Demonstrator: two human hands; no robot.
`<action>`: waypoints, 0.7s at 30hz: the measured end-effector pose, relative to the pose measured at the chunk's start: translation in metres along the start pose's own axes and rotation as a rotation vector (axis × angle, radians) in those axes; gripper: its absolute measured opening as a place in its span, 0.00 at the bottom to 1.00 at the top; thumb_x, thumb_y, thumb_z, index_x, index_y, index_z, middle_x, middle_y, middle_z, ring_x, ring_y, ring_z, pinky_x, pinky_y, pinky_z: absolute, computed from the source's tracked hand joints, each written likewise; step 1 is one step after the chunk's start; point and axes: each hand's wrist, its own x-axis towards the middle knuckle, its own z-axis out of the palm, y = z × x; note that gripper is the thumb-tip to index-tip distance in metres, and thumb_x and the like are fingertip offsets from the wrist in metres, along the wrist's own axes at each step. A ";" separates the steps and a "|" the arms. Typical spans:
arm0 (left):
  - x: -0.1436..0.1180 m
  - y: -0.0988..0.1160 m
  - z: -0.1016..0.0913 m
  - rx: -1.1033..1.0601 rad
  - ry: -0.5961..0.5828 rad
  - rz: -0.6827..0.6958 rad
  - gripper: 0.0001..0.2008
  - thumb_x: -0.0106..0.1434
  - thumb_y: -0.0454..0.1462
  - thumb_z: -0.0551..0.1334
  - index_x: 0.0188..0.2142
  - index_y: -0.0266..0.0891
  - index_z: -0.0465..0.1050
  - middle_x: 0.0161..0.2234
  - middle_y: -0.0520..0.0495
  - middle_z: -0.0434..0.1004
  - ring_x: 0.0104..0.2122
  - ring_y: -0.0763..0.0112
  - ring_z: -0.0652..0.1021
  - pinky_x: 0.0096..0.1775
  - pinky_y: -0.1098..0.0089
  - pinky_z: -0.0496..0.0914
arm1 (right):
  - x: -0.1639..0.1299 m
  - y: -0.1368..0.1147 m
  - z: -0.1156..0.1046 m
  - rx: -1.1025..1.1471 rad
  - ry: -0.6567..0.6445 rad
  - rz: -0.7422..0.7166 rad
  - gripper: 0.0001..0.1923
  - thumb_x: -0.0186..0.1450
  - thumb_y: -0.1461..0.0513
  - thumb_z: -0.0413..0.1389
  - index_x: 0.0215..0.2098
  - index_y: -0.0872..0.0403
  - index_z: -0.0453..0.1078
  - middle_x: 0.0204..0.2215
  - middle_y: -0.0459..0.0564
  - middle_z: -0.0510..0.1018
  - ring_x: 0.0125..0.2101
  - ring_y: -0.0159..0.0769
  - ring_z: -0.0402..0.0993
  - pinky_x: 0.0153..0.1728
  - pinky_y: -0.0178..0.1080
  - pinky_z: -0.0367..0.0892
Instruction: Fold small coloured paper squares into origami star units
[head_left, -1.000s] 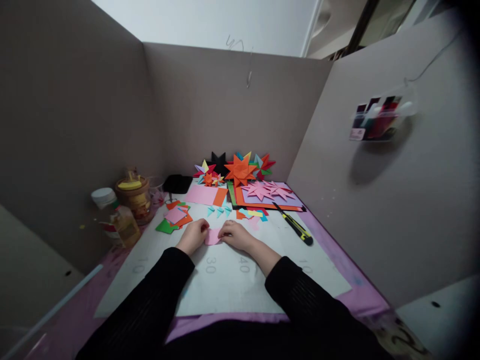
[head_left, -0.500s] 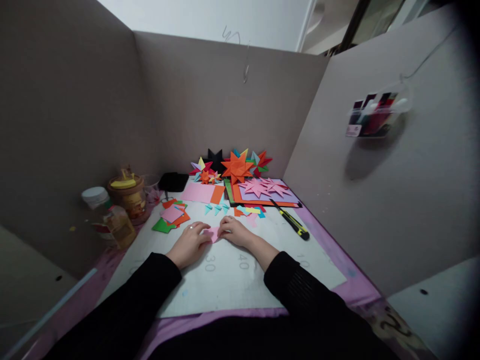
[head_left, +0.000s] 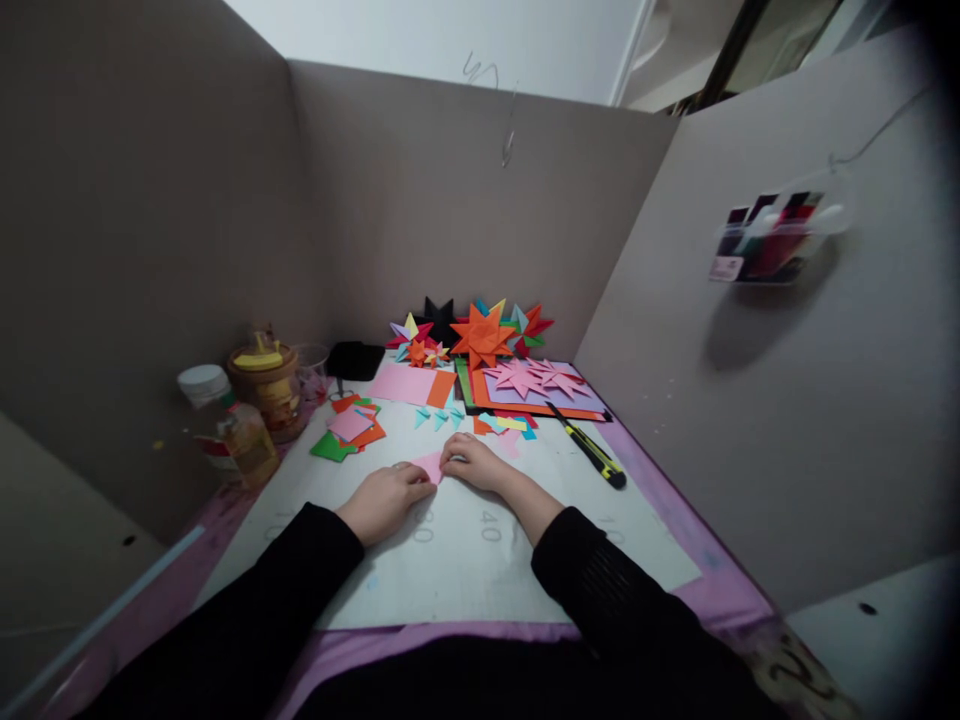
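A small pink piece of paper (head_left: pixel 430 464) lies on the white mat (head_left: pixel 450 590) between my hands. My left hand (head_left: pixel 386 500) is closed at its lower left edge, fingertips pressed together on the paper. On the right edge, the fingers of my right hand (head_left: pixel 474 464) pinch the same paper. Parts of the paper are hidden under my fingers. Just beyond it, several small light-blue folded pieces (head_left: pixel 439 418) sit in a row. Loose squares of paper (head_left: pixel 350 424) in pink, orange and green lie to the left.
A yellow-black utility knife (head_left: pixel 589 447) lies at the right. Folded paper stars (head_left: pixel 482 335) stand at the back, with pink stars (head_left: pixel 517 378) on stacked sheets. At the left are a glue bottle (head_left: pixel 244 440) and a brown pot (head_left: pixel 266 390). Grey partitions (head_left: pixel 480 210) surround the table.
My left hand has slid down and nearer along the paper's edge, so more of the pink paper shows. The right hand keeps its hold. The view has shifted slightly.
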 end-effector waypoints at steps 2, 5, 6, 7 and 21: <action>0.001 0.000 0.000 0.007 -0.007 0.000 0.17 0.61 0.30 0.53 0.47 0.47 0.70 0.43 0.46 0.73 0.42 0.64 0.72 0.39 0.69 0.65 | 0.002 -0.001 0.002 -0.012 0.010 0.014 0.01 0.57 0.66 0.59 0.28 0.54 0.73 0.33 0.47 0.71 0.39 0.34 0.64 0.44 0.38 0.58; 0.001 0.000 0.000 0.000 -0.014 0.001 0.17 0.60 0.31 0.53 0.47 0.46 0.70 0.42 0.46 0.73 0.41 0.65 0.71 0.39 0.69 0.65 | 0.006 -0.004 0.005 -0.044 0.019 0.041 0.02 0.57 0.67 0.58 0.26 0.54 0.72 0.32 0.47 0.70 0.38 0.34 0.63 0.44 0.38 0.58; 0.001 0.000 0.001 -0.005 -0.011 0.002 0.17 0.60 0.31 0.53 0.46 0.46 0.71 0.42 0.46 0.73 0.41 0.65 0.71 0.39 0.70 0.65 | 0.007 -0.005 0.006 -0.054 0.019 0.053 0.02 0.57 0.67 0.58 0.26 0.54 0.72 0.32 0.47 0.69 0.38 0.34 0.63 0.44 0.38 0.58; 0.001 0.000 0.001 -0.011 -0.006 0.003 0.17 0.60 0.30 0.53 0.46 0.46 0.71 0.42 0.46 0.73 0.41 0.65 0.71 0.39 0.70 0.65 | 0.008 -0.006 0.008 -0.064 0.018 0.064 0.02 0.56 0.66 0.58 0.26 0.54 0.72 0.32 0.47 0.69 0.38 0.35 0.63 0.43 0.38 0.58; 0.002 0.000 0.005 -0.024 0.055 -0.001 0.16 0.61 0.31 0.52 0.42 0.45 0.74 0.36 0.45 0.71 0.36 0.66 0.69 0.37 0.69 0.64 | 0.013 -0.012 0.014 -0.166 0.017 0.117 0.03 0.56 0.67 0.57 0.25 0.55 0.70 0.32 0.48 0.68 0.37 0.35 0.61 0.38 0.36 0.57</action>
